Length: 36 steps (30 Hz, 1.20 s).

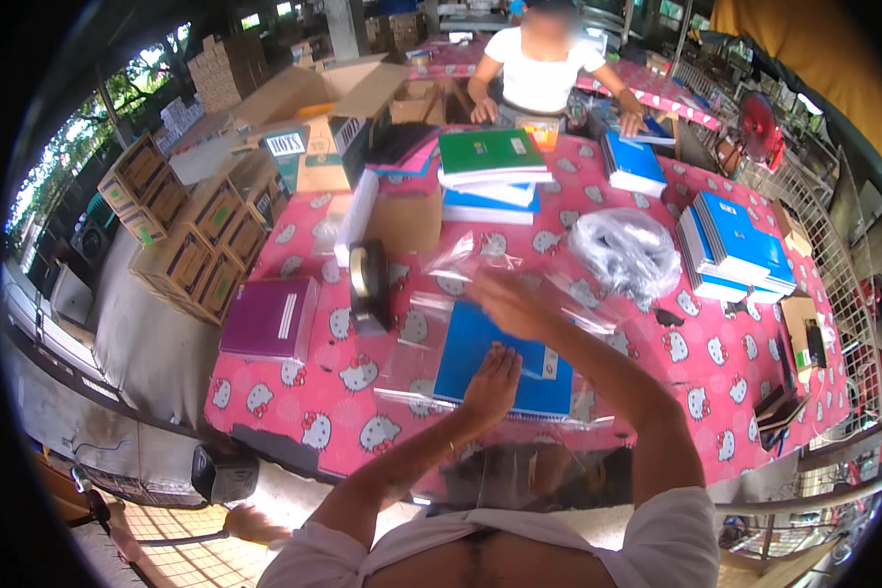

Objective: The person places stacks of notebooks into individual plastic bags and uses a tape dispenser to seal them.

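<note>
A blue spiral notebook [456, 367] lies at the table's near middle on clear plastic film [402, 377], which spreads out past its edges. My left hand [493, 385] rests on the cover with its fingers laid flat. Over the notebook's far edge reaches my right hand [508, 306], smeared by motion, close to a crumpled part of the film [475, 257]. Whether its fingers grip the film cannot be made out. Left of the notebook stands a black tape dispenser [370, 289] with a roll on it.
Around the pink patterned table [363, 377] are purple notebooks [269, 318], a green-topped stack [490, 155], blue notebook stacks [730, 240] and bundled clear plastic [625, 253]. Opposite, a person in white [539, 69] handles blue notebooks [634, 162]. Cartons [196, 245] stand at left; a red fan [759, 127] at right.
</note>
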### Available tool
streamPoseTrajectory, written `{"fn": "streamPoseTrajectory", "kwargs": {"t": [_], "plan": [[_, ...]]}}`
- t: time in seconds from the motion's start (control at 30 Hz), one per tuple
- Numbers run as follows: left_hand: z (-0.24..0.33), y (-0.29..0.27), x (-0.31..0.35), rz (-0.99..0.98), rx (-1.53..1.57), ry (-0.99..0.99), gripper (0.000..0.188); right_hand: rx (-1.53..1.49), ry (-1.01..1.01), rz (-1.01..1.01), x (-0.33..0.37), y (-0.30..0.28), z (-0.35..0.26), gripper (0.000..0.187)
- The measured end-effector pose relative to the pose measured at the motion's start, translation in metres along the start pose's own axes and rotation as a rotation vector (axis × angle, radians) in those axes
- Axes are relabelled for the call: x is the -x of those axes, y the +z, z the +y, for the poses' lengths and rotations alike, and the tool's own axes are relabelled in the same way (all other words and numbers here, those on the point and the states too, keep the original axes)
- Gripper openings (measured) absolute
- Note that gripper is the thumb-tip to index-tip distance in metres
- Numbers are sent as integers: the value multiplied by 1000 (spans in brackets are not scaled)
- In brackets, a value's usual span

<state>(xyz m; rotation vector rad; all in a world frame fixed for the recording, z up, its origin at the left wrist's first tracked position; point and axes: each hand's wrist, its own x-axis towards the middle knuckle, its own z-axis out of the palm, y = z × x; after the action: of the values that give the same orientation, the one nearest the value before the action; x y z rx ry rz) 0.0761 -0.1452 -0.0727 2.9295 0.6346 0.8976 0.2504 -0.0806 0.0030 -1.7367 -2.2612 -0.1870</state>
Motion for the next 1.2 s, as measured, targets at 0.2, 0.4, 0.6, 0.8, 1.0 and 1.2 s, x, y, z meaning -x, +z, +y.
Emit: {"fn": "streamPoseTrajectory", "kwargs": {"t": [0.2, 0.4, 0.6, 0.8, 1.0, 1.2], "plan": [[3, 5, -8, -22, 43, -3, 43, 9, 387, -272, 138, -16, 12, 64], [-5, -9, -11, -125, 42, 35, 43, -86, 308, -59, 188, 5, -130, 84], [4, -25, -39, -368, -209, 180, 43, 251, 309, 18, 182, 22, -121, 88], [-11, -6, -12, -228, 157, -7, 43, -273, 323, 142, 182, -2, -92, 89], [4, -13, -15, -299, 24, 39, 48, -144, 289, 35, 173, -13, -99, 88], [2, -47, 21, -130, 68, -143, 47, 14, 376, -108, 168, -1, -100, 87]]}}
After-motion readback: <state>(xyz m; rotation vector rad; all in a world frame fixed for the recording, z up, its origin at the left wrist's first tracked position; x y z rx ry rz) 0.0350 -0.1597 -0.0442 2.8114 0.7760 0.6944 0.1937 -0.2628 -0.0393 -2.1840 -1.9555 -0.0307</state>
